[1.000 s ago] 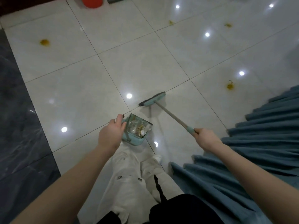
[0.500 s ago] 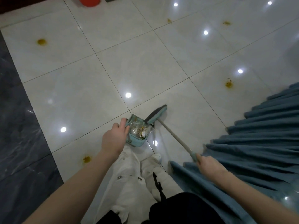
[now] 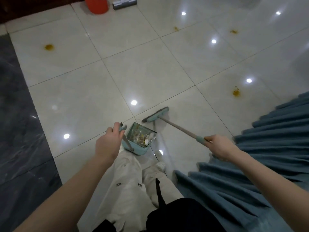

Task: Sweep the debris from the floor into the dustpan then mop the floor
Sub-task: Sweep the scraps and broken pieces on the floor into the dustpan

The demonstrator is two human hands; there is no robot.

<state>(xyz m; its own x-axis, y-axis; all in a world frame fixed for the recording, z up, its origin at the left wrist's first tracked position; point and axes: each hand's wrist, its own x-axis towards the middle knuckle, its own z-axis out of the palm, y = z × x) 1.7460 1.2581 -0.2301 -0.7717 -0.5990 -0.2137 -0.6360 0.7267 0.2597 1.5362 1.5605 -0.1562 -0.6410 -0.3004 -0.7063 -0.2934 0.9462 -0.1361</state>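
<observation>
Left hand (image 3: 108, 143) curled round dustpan (image 3: 140, 141) handle; debris (image 3: 141, 137) inside. Right hand (image 3: 220, 148) grips broom (image 3: 167, 122), head seemingly touching floor (image 3: 150, 72) beside pan.

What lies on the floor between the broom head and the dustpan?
In the head view, only a narrow strip of bare tile separates the broom head from the dustpan.

Teal dustpan (image 3: 139, 148), teal broom (image 3: 156, 116) head (beige handle), red bucket (image 3: 96, 5), cream floor tiles (image 3: 147, 72) with yellow-brown stains (image 3: 49, 47), blue pleated curtain (image 3: 267, 156).
</observation>
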